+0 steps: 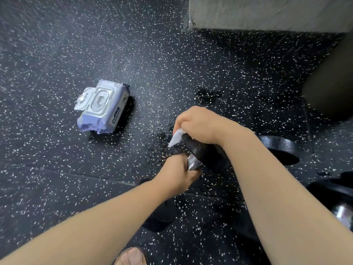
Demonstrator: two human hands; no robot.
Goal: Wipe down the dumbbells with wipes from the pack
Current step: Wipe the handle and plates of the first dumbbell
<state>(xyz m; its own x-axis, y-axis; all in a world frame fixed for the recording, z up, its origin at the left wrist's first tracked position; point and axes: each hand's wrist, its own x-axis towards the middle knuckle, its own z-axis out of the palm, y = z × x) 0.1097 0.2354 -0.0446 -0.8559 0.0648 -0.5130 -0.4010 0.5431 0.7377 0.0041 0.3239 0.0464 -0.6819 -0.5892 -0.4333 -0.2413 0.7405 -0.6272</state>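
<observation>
Wipes pack [103,108] lies flat on the speckled black rubber floor [57,54], upper left of the hands. Lilac soft pack, white plastic lid [82,100] flipped open to the left, oval dispensing opening exposed; cannot tell whether a wipe sticks out or how full it is. Side label has white lettering on a dark band, too blurred to read with confidence.

Dumbbell [200,150] held off the floor at centre frame. Long axis runs diagonally, from lower left near the camera up toward the right; the near end is hidden under the left forearm. Left hand [179,173] is wrapped in a closed fist around the knurled chrome handle [192,162]. Right hand [198,125] has fingers curled, pressing a white wipe [176,137] onto the black head of the dumbbell; a corner of the wipe pokes out at the left of the hand.

Second dumbbell [282,148] sits on the floor just right of the right forearm, black head visible. Third dumbbell [340,203] at the right edge, chrome handle partly showing. Grey concrete block [267,12] at top right. Bare toes [131,256] at the bottom edge.
</observation>
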